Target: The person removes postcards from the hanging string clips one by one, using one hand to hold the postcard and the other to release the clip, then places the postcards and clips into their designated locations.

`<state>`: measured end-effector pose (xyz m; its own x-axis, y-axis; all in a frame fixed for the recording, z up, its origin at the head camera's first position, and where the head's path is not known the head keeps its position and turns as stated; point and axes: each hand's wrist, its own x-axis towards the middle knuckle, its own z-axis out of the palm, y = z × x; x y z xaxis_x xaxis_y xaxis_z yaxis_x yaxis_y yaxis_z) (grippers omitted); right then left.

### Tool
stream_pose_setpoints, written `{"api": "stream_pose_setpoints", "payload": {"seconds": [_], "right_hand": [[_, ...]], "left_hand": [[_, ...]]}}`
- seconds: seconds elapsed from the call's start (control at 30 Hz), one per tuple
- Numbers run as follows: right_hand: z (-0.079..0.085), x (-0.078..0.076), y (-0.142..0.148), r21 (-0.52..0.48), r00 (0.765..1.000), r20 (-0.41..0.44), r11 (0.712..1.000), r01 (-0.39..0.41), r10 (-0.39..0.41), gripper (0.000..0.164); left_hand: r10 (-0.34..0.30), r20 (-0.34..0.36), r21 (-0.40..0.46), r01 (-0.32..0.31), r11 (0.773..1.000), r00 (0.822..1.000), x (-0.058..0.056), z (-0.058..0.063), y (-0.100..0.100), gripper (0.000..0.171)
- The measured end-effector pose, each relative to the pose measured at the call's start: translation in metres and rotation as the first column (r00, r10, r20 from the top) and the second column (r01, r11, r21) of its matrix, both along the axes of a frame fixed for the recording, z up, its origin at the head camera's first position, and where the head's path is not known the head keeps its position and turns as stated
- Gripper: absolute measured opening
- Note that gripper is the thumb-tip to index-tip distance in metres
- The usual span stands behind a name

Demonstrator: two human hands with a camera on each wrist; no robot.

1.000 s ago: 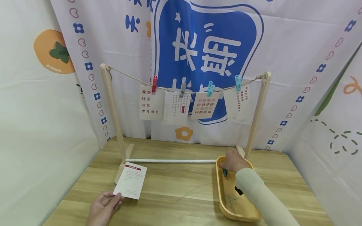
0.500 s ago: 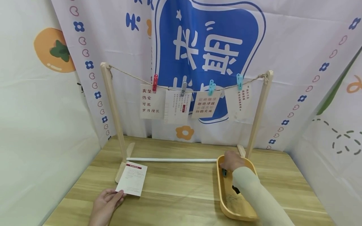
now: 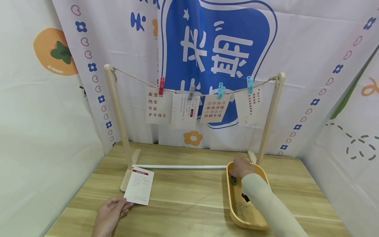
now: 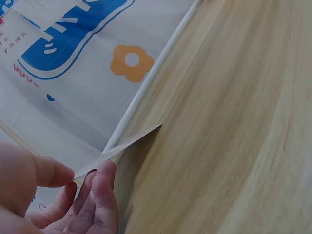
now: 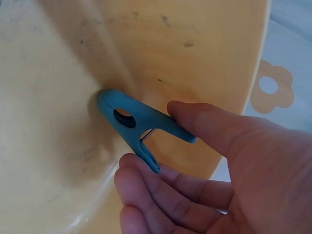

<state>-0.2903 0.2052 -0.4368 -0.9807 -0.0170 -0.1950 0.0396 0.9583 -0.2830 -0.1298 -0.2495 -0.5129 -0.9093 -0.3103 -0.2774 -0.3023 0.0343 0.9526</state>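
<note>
Two grips are filled: by the left grip (image 3: 110,212), thumb and fingers drawn almost together, a thin, flat, white printed card (image 3: 139,187) is pinched at its near left corner, on the tabletop's (image 3: 189,197) left side; by the right grip (image 3: 242,168), parted wider, a smooth teal plastic clip (image 5: 142,112) is held by its splayed handles inside the glossy, scuffed yellow tray (image 3: 232,214). Above, coarse twine (image 3: 133,78) is strung between pale wooden posts (image 3: 119,117).
</note>
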Motion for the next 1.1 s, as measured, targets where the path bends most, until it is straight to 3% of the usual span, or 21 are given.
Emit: {"api": "stream_pose_setpoints", "payload": {"seconds": [0.17, 0.27, 0.4, 0.5, 0.87, 1.1], "right_hand": [[-0.006, -0.005, 0.0, 0.023, 1.0, -0.002, 1.0, 0.0, 0.0, 0.023], [-0.009, -0.006, 0.0, 0.029, 1.0, -0.008, 1.0, 0.0, 0.0, 0.02], [-0.011, -0.005, 0.0, 0.034, 1.0, -0.018, 0.999, -0.004, 0.004, 0.019], [-0.012, -0.005, 0.0, 0.04, 1.0, -0.019, 0.999, -0.004, 0.004, 0.018], [-0.014, -0.004, -0.003, 0.101, 1.0, -0.007, 0.995, -0.016, 0.017, 0.01], [-0.019, -0.004, -0.004, 0.107, 1.0, 0.002, 0.994, -0.016, 0.016, 0.005]], "left_hand": [[-0.003, 0.008, -0.117, 0.004, 0.993, 1.0, -0.001, 0.001, -0.002, 0.034], [-0.008, 0.03, -0.232, 0.015, 0.973, 1.0, -0.001, 0.0, -0.004, 0.033], [-0.021, 0.08, -0.425, 0.053, 0.904, 0.997, -0.002, -0.001, -0.009, 0.034], [-0.032, 0.08, -0.521, 0.069, 0.851, 0.996, -0.002, 0.001, -0.01, 0.034], [-0.072, 0.075, -0.647, 0.103, 0.755, 0.995, -0.005, 0.007, -0.01, 0.024], [-0.077, 0.109, -0.664, 0.13, 0.737, 0.991, -0.008, 0.008, -0.011, 0.025]]}}
